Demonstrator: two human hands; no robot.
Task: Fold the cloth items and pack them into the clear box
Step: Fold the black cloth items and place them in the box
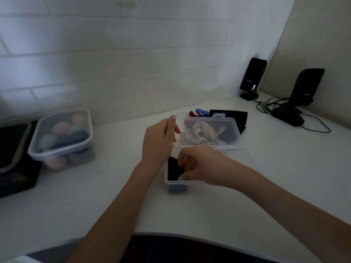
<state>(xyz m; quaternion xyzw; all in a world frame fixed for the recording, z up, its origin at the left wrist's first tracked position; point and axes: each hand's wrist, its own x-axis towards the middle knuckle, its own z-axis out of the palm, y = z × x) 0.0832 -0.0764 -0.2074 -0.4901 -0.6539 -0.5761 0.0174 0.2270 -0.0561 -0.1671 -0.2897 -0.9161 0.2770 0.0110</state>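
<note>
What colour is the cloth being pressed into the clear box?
Black cloth, under the right hand; head view.

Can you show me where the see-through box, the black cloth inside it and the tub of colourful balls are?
clear box (175, 182), head view, front rim.
black cloth (173, 170), head view, middle.
tub of balls (62, 156), head view, front wall.

The lone head view looks forward and down, close above both hands, toward the wall (133, 54) beyond them.

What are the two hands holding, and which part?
The left hand holds the clear box's lid up by its left edge. The right hand has its grip on the top of the black cloth in the clear box.
</note>
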